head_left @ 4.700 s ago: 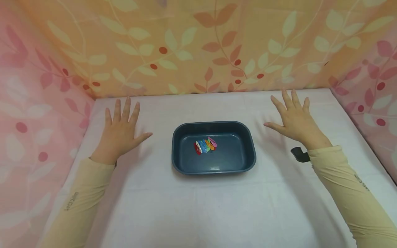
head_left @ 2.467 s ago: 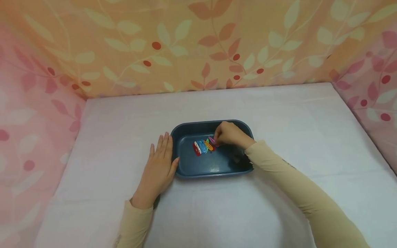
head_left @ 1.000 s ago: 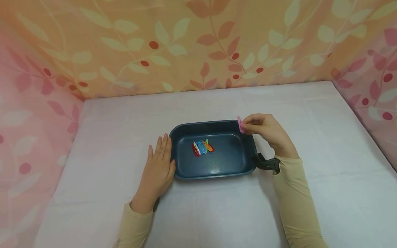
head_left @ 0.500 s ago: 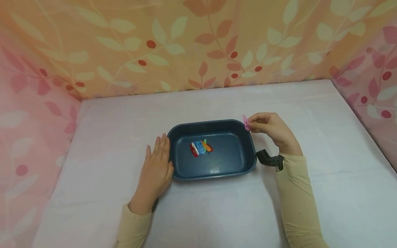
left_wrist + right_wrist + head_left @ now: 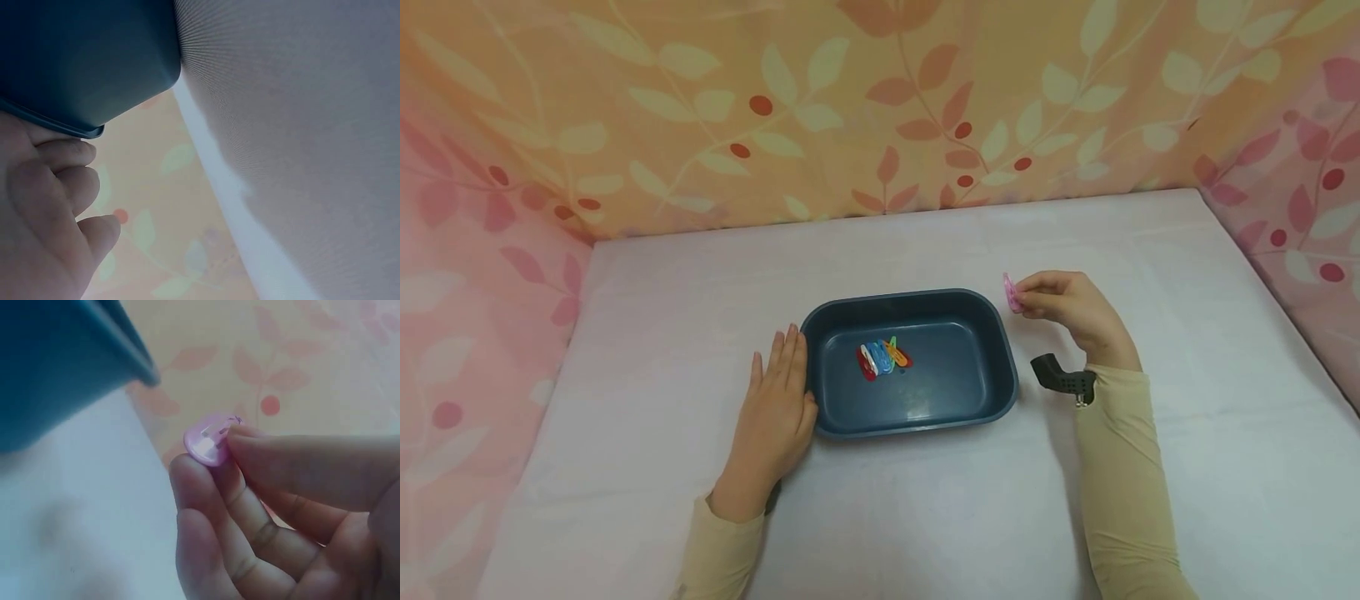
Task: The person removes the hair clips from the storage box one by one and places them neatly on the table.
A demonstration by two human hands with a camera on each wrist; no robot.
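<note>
Between thumb and fingers, my right hand (image 5: pixel 1071 312) pinches a pink snap hair clip (image 5: pixel 1012 293), held up just past the right end of a dark blue tray (image 5: pixel 917 429). The right wrist view shows the clip (image 5: pixel 209 440) edge-on at the fingertips, with the tray's wall (image 5: pixel 69 369) apart from it at upper left. My left hand (image 5: pixel 775 417) lies along the tray's left end with fingers straight, touching the rim. In the tray sits a row of several hair clips (image 5: pixel 883 358) in red, white, blue, green and orange.
A white cloth (image 5: pixel 910 517) covers the table, and its back edge meets an orange leaf-patterned curtain (image 5: pixel 842 108). Pink patterned curtains (image 5: pixel 482 333) close off the sides. A black wrist camera mount (image 5: pixel 1063 379) juts from the right sleeve towards the tray.
Both hands came in from spread apart to the tray. The right hand took the pink hair clip out of the row, lifted it and carried it right, beyond the rim.
</note>
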